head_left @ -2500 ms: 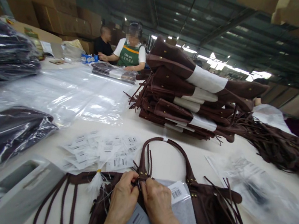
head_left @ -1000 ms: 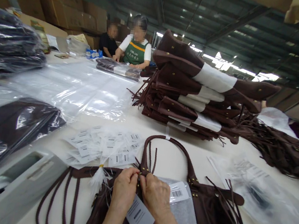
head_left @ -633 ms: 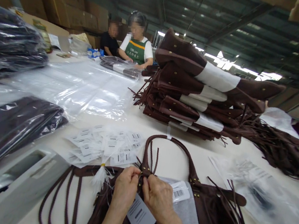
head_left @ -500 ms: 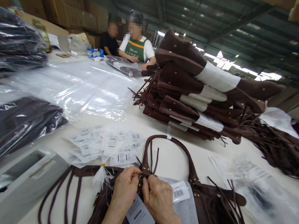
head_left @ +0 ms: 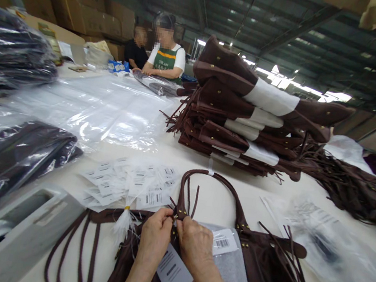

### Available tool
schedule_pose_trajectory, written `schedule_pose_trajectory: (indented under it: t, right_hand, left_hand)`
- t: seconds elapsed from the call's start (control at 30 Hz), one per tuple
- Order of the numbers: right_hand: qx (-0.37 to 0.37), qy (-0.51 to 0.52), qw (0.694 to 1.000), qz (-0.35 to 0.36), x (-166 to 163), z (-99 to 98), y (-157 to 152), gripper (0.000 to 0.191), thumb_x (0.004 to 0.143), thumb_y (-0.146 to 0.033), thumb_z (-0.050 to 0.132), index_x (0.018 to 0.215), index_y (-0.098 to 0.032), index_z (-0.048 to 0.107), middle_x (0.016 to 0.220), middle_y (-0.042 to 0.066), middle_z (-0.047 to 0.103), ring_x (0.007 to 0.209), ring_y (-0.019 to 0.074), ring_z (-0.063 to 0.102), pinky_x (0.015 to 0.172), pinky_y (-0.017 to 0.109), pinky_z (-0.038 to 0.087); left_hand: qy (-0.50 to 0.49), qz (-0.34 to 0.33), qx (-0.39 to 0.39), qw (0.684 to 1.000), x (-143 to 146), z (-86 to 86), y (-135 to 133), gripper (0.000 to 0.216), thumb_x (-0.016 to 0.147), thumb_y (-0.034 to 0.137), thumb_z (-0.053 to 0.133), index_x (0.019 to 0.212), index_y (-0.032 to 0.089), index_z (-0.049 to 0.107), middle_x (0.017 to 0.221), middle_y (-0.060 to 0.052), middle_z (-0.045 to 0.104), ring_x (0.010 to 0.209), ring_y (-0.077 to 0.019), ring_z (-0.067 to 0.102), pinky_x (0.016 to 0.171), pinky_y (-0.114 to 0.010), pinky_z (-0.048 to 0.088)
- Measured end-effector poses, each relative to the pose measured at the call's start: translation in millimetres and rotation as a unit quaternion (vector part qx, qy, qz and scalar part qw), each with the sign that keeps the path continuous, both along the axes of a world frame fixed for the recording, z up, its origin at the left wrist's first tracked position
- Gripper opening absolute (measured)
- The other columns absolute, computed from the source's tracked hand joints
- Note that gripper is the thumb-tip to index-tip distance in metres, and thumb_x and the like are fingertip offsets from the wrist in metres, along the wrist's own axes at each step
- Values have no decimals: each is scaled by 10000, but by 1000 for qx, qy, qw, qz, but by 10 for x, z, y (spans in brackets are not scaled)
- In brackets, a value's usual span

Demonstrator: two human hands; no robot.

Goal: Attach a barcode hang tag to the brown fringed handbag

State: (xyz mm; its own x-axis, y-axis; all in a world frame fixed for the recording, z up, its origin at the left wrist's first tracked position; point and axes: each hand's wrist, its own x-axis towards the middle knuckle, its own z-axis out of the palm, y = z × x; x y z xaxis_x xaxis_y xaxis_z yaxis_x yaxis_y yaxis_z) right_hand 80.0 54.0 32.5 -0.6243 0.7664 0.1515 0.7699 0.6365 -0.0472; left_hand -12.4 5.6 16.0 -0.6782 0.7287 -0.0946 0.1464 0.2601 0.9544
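The fingers (head_left: 170,220) of the left hand (head_left: 153,241) and the right hand (head_left: 195,247) are bent in a tight pinch, tips almost meeting, closed on the dark brown leather-look handbag (head_left: 274,280) at the foot of its rolled handle (head_left: 183,190); the exact bit between the fingertips is too small to make out. Just below, between the wrists, a printed white hang tag (head_left: 175,277) lies slanted over the handbag. The handbag rests on the white table (head_left: 166,159) in front of the person, its handle standing in an arch. Beside the right hand, a barcode label (head_left: 223,242) sits on a clear-covered grey sheet (head_left: 232,278). Left of the handle, a fan of white tags (head_left: 139,183) lies with its strings (head_left: 121,224) bunched by a yellow tie. Beyond the handle rises a stack of brown bags (head_left: 230,105) with white paper bands; farther off, a co-worker in a green apron (head_left: 165,60) handles a plastic-wrapped bundle (head_left: 154,83).
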Motion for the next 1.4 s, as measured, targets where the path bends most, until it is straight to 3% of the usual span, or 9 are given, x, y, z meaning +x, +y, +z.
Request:
schedule_pose_trajectory:
  t: [0.47,0.8,1.1,1.4]
  right_hand:
    - [12,-3,1000,17,50,-58,8,244,883,-258,419,709,-169,564,631,44,649,592,175,630,508,257,298]
    - [8,10,1000,24,74,-65,12,246,883,-240,404,706,-181,565,627,35,651,580,171,620,503,268,274]
    - [-1,12,999,32,106,-78,16,263,886,-273,385,711,-191,564,646,12,655,598,161,623,517,260,271]
    - [-4,-16,1000,9,37,-36,28,228,879,-281,429,724,-181,564,650,42,676,575,166,631,484,239,283]
  left_hand:
    - [7,11,3,1000,7,-47,22,181,701,266,456,694,183,617,488,19,558,473,-150,527,454,-243,375]
    - [11,-12,-4,1000,1,-37,11,148,622,169,506,730,168,607,600,5,606,549,-138,557,526,-237,418]
    - [68,20,-18,997,100,36,24,103,671,162,455,667,191,553,663,-1,544,649,-160,531,663,-296,406]
    - [63,16,-8,998,40,-1,22,196,653,157,446,737,179,621,671,-18,626,656,-174,581,635,-292,452]
